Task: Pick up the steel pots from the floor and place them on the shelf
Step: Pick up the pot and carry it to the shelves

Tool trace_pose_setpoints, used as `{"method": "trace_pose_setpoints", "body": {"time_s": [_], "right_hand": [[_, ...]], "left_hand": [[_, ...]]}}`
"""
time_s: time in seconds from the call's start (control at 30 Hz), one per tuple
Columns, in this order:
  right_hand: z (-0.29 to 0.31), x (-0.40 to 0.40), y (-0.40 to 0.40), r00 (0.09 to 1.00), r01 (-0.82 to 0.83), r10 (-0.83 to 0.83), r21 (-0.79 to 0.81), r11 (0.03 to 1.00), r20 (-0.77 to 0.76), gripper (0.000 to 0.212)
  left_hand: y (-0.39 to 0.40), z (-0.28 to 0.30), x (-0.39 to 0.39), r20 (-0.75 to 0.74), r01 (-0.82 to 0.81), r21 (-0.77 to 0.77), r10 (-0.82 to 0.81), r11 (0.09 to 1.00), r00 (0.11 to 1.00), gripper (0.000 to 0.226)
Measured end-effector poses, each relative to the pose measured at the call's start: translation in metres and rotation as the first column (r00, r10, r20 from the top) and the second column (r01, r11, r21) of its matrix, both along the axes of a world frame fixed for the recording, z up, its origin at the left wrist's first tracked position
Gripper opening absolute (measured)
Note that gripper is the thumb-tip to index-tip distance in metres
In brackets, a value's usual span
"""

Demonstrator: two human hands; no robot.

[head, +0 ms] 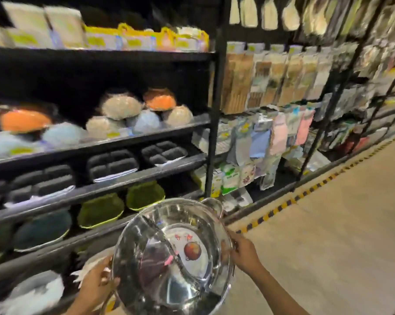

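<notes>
A wide, shiny steel pot [169, 258] with an S-shaped divider and a round sticker inside is held up at the bottom centre, tilted so its inside faces me. My left hand [98, 283] grips its near-left rim and my right hand [242, 253] grips its right rim. One loop handle [212, 204] of the pot sticks out at its far side. The pot hangs in front of the low levels of a black shelf unit [105, 189]. The view is blurred.
The black shelves on the left carry wrapped bowls [123, 112], dark compartment trays [112, 164] and green tubs [144, 194]. To the right a rack [271, 110] hangs with packaged goods. A beige floor [328, 235] with yellow-black edge tape runs on the right.
</notes>
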State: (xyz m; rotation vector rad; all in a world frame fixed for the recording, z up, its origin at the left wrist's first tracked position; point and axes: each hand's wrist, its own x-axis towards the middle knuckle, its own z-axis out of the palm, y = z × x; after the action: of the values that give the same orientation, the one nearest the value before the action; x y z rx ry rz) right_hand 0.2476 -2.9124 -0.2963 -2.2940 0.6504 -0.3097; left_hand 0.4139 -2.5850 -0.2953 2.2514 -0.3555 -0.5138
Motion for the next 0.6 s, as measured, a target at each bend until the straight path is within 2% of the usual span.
{"method": "trace_pose_setpoints", "body": {"time_s": [0.13, 0.27, 0.33, 0.5, 0.6], "right_hand": [[0.021, 0.077, 0.083, 0.956, -0.293, 0.293, 0.004, 0.956, -0.005, 0.047], [0.033, 0.15, 0.193, 0.832, -0.554, 0.554, -0.01, 0.832, -0.005, 0.048], [0.039, 0.181, 0.255, 0.755, -0.655, 0.655, 0.002, 0.756, -0.027, 0.046], [0.05, 0.231, 0.428, 0.511, -0.859, 0.858, 0.035, 0.51, 0.05, 0.043], [0.059, 0.246, 0.53, 0.372, -0.928, 0.926, 0.014, 0.371, 0.065, 0.04]], "left_hand": [[0.112, 0.025, -0.018, 0.129, -0.24, 0.033, 0.234, 0.97, 0.964, 0.051], [0.231, 0.044, -0.046, 0.122, -0.469, 0.005, 0.465, 0.883, 0.877, 0.06], [0.286, 0.052, -0.067, 0.131, -0.599, -0.001, 0.594, 0.8, 0.794, 0.067], [0.411, 0.063, -0.127, 0.174, -0.844, -0.008, 0.832, 0.536, 0.527, 0.051], [0.475, 0.07, -0.163, 0.172, -0.924, -0.051, 0.915, 0.379, 0.366, 0.047]]}}
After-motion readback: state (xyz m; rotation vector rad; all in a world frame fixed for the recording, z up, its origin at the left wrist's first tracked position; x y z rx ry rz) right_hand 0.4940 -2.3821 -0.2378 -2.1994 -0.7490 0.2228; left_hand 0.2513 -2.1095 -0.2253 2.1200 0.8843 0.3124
